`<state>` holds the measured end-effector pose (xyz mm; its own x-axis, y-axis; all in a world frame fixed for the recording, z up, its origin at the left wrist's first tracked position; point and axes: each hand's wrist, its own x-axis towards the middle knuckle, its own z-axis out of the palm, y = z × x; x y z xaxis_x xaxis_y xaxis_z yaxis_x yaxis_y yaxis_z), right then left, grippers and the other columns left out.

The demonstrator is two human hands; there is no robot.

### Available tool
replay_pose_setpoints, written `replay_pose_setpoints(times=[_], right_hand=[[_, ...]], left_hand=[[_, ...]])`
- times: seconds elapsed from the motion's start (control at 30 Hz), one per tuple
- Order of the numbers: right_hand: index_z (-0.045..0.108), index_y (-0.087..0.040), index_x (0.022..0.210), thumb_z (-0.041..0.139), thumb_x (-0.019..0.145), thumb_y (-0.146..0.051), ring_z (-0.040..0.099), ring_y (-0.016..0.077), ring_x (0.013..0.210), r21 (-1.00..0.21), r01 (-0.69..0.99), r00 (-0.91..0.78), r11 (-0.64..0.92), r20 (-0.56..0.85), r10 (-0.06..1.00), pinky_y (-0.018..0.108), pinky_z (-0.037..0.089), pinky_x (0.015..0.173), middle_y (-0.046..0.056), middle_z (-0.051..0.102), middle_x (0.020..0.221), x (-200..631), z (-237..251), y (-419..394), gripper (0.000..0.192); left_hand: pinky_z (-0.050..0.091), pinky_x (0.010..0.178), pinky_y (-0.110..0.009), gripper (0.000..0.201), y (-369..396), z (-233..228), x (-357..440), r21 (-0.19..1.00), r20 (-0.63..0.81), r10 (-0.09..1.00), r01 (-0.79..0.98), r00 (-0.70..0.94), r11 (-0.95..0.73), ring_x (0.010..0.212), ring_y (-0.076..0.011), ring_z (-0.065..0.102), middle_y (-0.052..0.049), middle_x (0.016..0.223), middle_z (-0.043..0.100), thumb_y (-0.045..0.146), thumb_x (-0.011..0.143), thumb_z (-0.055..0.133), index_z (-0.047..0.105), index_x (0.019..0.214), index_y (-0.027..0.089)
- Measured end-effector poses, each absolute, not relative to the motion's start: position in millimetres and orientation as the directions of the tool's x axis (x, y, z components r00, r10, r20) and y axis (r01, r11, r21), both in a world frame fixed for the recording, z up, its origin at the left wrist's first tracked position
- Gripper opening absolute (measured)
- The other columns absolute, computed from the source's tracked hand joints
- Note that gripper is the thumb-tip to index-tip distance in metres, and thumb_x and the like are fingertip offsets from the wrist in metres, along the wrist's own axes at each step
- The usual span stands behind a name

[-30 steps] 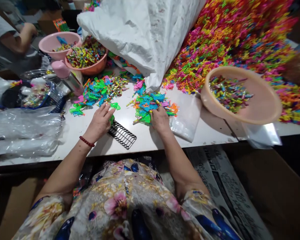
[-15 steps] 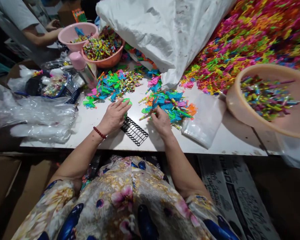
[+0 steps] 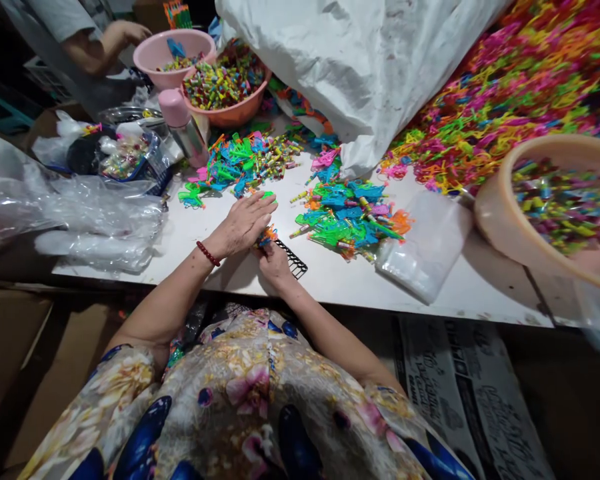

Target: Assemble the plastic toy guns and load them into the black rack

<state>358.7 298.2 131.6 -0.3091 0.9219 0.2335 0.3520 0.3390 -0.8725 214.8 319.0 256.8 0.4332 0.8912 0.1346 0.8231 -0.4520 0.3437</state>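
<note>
My left hand [image 3: 245, 223], with a red bead bracelet, reaches over the far end of a black grid rack [image 3: 296, 260]. Its fingers are long and close together over a green plastic piece [image 3: 269, 197] that shows past the fingertips; the thumb is hidden. Just below it, my right hand [image 3: 276, 265] pinches a small orange plastic piece [image 3: 269, 235], its details partly covered by the fingers. The right hand lies over the rack's near part. To the right is a pile of blue, green and orange plastic pieces [image 3: 347, 213] mixed with patterned short sticks.
Another pile [image 3: 235, 163] lies behind my left hand, near a pink-capped flask [image 3: 175, 110]. Clear bags [image 3: 425, 247] lie at right, beside a peach tub [image 3: 500, 200]. A white sack [image 3: 360, 67] and a large colourful heap [image 3: 480, 100] fill the back. A co-worker's arm [image 3: 100, 53] is at upper left.
My right hand has moved left from the pile to the rack, bringing the orange piece under my left hand. My left hand has stayed about where it was. The view has shifted slightly.
</note>
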Motion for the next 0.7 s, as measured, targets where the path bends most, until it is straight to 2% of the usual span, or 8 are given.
replay_pose_setpoints(times=[0.3,0.53,0.7], right_hand=[[0.066,-0.017,0.102,0.047,0.095,-0.025,0.063,0.0237,0.090,-0.742,0.453,-0.427,0.494,0.305,0.851,0.033,0.050,0.081,0.012,0.072,0.100,349,118,306,0.021],[0.066,-0.016,0.103,0.048,0.096,-0.026,0.062,0.0244,0.093,-0.737,0.518,-0.433,0.435,0.212,0.876,0.033,0.049,0.086,0.014,0.070,0.102,350,124,303,0.022],[0.069,-0.019,0.105,0.046,0.093,-0.024,0.064,0.0241,0.092,-0.723,0.557,-0.407,0.409,0.192,0.893,0.032,0.052,0.084,0.011,0.073,0.098,346,128,305,0.027]], left_hand=[[0.020,0.125,-0.044,0.058,319,254,215,0.364,0.135,0.895,0.819,0.426,-0.445,0.153,-0.0196,0.024,-0.004,0.159,0.041,0.042,0.106,0.016,0.047,0.149,0.018],[0.020,0.124,-0.047,0.056,321,253,212,0.340,0.131,0.882,0.815,0.453,-0.469,0.153,-0.0217,0.023,-0.004,0.160,0.040,0.041,0.106,0.018,0.046,0.149,0.018],[0.023,0.122,-0.051,0.057,321,253,213,0.295,0.154,0.861,0.809,0.485,-0.509,0.152,-0.0276,0.025,-0.007,0.160,0.039,0.050,0.101,0.040,0.045,0.149,0.020]])
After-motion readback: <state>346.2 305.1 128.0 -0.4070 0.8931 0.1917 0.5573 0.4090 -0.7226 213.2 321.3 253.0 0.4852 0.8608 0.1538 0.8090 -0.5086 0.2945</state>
